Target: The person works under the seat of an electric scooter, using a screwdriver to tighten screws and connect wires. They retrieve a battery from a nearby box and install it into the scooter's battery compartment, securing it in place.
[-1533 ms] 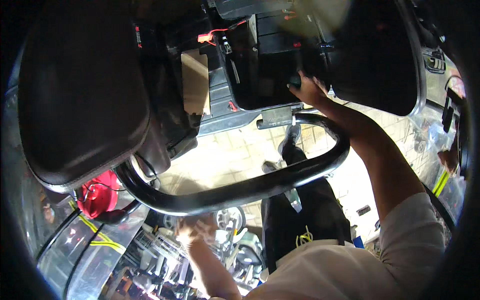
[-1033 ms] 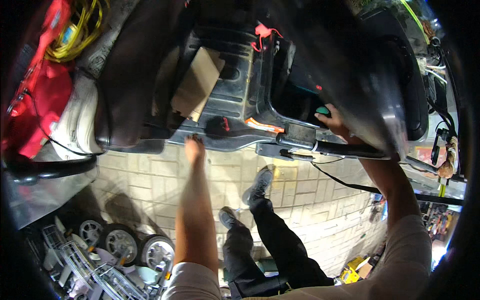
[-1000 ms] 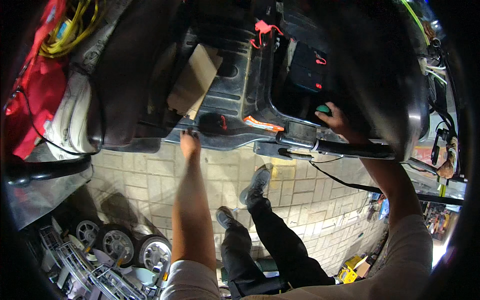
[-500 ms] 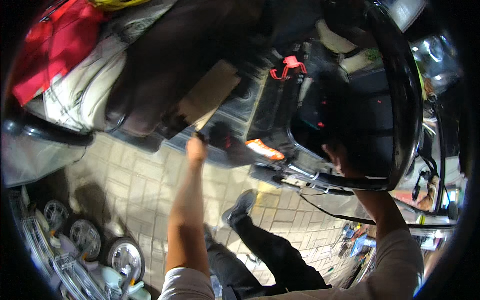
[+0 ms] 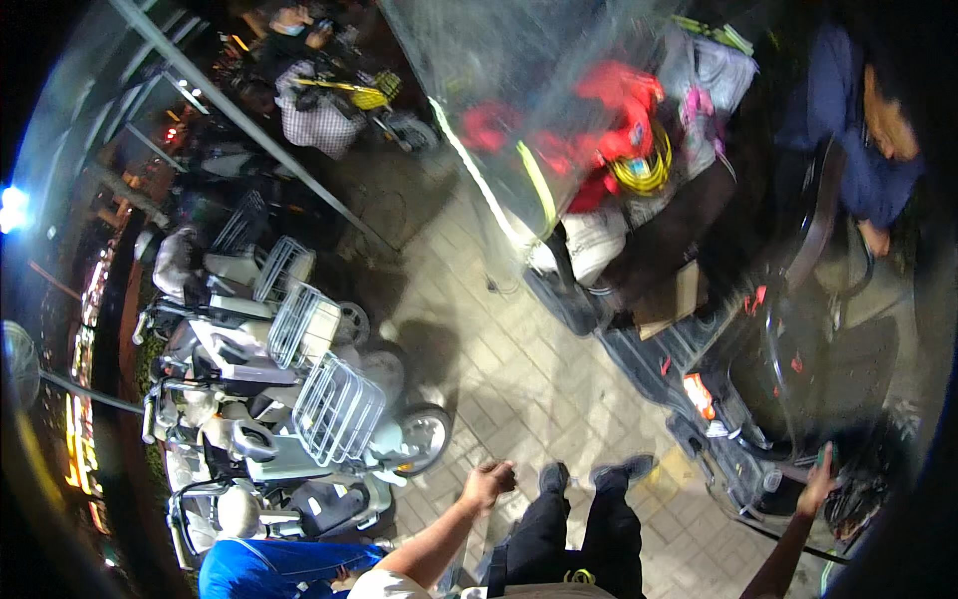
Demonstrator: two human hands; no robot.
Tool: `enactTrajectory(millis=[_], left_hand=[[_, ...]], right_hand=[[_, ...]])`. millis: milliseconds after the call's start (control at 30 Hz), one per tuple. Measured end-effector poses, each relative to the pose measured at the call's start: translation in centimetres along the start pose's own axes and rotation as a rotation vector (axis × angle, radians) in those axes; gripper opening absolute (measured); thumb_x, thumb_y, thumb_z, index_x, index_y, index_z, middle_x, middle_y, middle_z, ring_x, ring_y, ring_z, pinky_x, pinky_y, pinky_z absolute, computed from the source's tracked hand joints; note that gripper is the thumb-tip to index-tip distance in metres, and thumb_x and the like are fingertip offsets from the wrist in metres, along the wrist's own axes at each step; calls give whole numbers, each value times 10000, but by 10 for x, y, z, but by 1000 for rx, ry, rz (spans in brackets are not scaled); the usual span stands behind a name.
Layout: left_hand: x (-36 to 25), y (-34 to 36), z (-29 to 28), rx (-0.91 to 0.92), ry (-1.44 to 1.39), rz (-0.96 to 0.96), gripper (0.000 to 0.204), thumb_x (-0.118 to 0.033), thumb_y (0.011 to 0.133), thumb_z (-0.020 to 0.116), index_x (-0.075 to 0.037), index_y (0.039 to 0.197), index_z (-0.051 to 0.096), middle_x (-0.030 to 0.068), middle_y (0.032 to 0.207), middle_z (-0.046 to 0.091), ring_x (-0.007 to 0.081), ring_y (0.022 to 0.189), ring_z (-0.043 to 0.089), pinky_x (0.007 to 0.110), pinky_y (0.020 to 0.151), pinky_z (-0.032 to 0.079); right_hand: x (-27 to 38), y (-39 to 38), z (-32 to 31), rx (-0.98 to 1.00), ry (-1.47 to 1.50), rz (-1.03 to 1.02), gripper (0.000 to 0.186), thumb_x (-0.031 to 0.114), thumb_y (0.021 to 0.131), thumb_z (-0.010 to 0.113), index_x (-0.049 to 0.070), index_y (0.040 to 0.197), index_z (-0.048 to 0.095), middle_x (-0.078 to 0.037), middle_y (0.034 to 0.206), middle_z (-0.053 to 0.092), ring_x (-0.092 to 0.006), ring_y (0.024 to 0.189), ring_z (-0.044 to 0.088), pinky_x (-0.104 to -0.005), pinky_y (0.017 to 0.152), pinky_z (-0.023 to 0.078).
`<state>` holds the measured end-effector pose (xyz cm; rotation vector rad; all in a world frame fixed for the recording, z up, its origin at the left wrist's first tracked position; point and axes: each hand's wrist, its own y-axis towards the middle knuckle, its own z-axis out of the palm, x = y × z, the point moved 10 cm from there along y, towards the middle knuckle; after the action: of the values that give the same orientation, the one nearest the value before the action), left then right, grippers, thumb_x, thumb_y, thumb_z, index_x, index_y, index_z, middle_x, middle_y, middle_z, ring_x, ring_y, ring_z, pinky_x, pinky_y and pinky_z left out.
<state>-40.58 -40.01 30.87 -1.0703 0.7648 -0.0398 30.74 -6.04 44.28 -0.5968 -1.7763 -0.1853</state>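
Note:
My left hand (image 5: 489, 486) is in the air over the paving, fingers curled. Something small and dark seems to lie at the fingertips, too blurred to name. At the right, my right hand (image 5: 818, 485) reaches to the front of a black scooter-like vehicle (image 5: 654, 354), close to its dark edge. A small green spot shows by its fingertips; whether the hand grips anything is unclear. On the vehicle are an orange-and-white label (image 5: 699, 396), a red hook (image 5: 755, 299) and a brown flat board (image 5: 671, 300) by the dark seat.
Several parked scooters with a wire basket (image 5: 337, 407) line the left. Blue cloth (image 5: 269, 571) lies at the lower left. A clear plastic sheet (image 5: 499, 80) covers red and white bags. A person in blue (image 5: 848, 130) is beyond the vehicle; another person (image 5: 309, 110) is farther back.
The view has swung left and back, so the vehicle now lies to the right. My left hand has come away from beside the board. My right hand remains near the vehicle's front.

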Motion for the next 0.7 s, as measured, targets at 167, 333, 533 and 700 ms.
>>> enactTrajectory(millis=[167, 333, 533, 700], left_hand=[[-64, -93, 141, 392, -181, 47, 209, -140, 896, 624, 29, 1018, 603, 75, 856, 614, 186, 765, 608, 308, 721, 520], [-105, -191, 249, 825, -158, 32, 222, -122, 899, 614, 15, 1072, 584, 58, 923, 604, 164, 826, 585, 291, 766, 491], [-139, -253, 280, 1078, -28, 154, 236, -193, 932, 588, -6, 1076, 591, 7, 853, 573, 108, 770, 564, 246, 742, 470], [-148, -257, 274, 1097, 122, 236, 233, -237, 949, 561, -21, 1032, 588, 5, 828, 570, 107, 751, 563, 245, 712, 467]], right_hand=[[134, -197, 85, 368, 509, -11, 413, 156, 808, 625, 91, 1199, 509, -32, 1019, 535, -132, 842, 513, -288, 676, 461], [225, -356, 182, 695, 556, -205, 432, 171, 693, 658, 59, 1071, 481, -67, 949, 474, -192, 868, 499, -345, 587, 485], [286, -406, 197, 774, 690, -284, 452, 244, 688, 712, 44, 998, 451, -104, 926, 497, -197, 663, 548, -331, 580, 490], [289, -417, 211, 837, 702, -292, 456, 225, 693, 718, 21, 1007, 456, -130, 928, 504, -204, 701, 553, -335, 593, 504]])
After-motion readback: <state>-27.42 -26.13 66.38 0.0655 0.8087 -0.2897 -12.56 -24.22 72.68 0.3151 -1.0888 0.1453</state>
